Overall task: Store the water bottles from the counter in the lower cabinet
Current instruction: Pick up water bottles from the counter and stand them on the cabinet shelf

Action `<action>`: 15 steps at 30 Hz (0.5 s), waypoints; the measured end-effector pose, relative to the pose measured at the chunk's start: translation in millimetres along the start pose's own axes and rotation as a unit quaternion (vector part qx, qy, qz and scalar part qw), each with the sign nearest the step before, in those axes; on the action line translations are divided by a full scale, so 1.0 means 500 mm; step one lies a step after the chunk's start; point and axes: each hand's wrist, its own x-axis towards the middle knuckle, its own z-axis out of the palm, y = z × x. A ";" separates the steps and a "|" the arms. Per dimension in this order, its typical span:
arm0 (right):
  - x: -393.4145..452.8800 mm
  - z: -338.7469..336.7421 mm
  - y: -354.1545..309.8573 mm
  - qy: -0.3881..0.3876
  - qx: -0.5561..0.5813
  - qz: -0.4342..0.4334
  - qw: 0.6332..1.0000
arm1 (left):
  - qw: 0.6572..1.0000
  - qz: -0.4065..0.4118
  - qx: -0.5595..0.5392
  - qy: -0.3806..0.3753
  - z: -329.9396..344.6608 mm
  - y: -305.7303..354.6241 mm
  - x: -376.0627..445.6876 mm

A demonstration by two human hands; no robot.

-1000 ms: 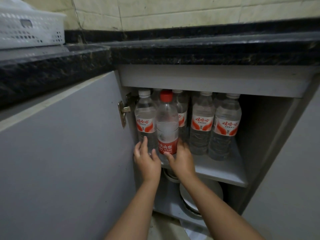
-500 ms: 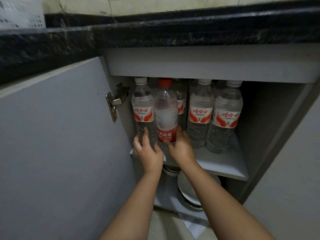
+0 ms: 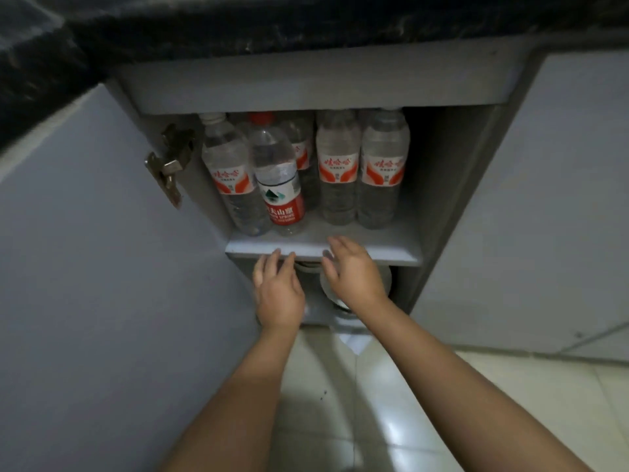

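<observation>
Grey cabinet shelf [image 3: 357, 248] looks crowded: red-capped clear plastic bottle [image 3: 277, 178] stands near its edge, where the empty, spread-fingered left hand [image 3: 277, 287] or right hand [image 3: 354, 270] could topple it.

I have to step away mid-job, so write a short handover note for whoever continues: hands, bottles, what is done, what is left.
Left hand: open, holds nothing, fingertips by the shelf front edge.
Right hand: open, empty, fingers over the same edge.
Red-capped bottle: upright at the shelf front, beside the white-capped bottles.
Done: the bottles in view stand on the shelf.
Left: the counter top is out of view, so check it for more bottles; cabinet door is open.
</observation>
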 end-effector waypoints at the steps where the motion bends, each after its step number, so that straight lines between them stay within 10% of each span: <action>1: -0.028 -0.013 0.007 -0.003 -0.015 0.008 1.000 | 0.999 0.018 0.031 -0.036 -0.010 0.007 -0.020; 6: -0.170 -0.136 0.029 -0.102 -0.141 0.127 0.977 | 0.943 0.082 0.196 -0.254 -0.083 0.110 -0.101; 15: -0.448 -0.583 -0.010 -0.079 -0.197 0.367 0.906 | 0.848 0.282 0.187 -0.409 -0.242 0.536 -0.267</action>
